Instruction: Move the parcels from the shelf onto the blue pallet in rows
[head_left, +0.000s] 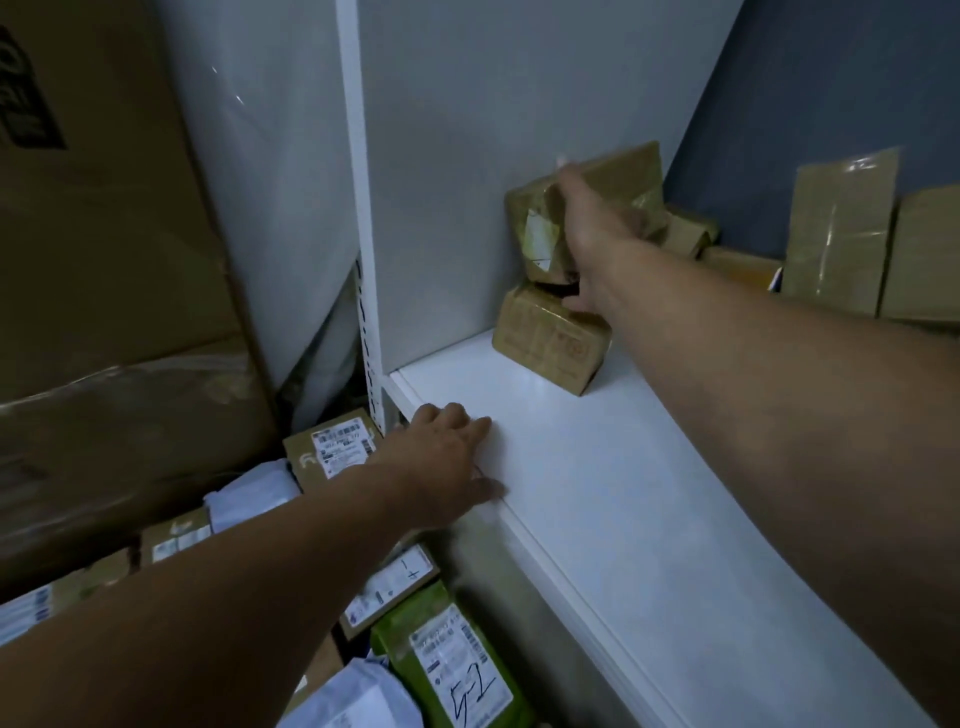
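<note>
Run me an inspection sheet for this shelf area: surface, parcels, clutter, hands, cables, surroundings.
Surface: white shelf, smooth, with parcels standing toward its back.
Job's things: upper parcel, brown and taped, sits on a lower parcel at the back; more brown parcels lean on the blue wall to the right.
Clutter: labelled boxes and a green parcel lie below the shelf.
Hands: right hand grips the upper parcel, fingers over its top, thumb underneath; left hand rests on the shelf's front edge.
Cables: nothing seen.
Surroundings: large cardboard box at left, white upright post, grey wall behind.
</note>
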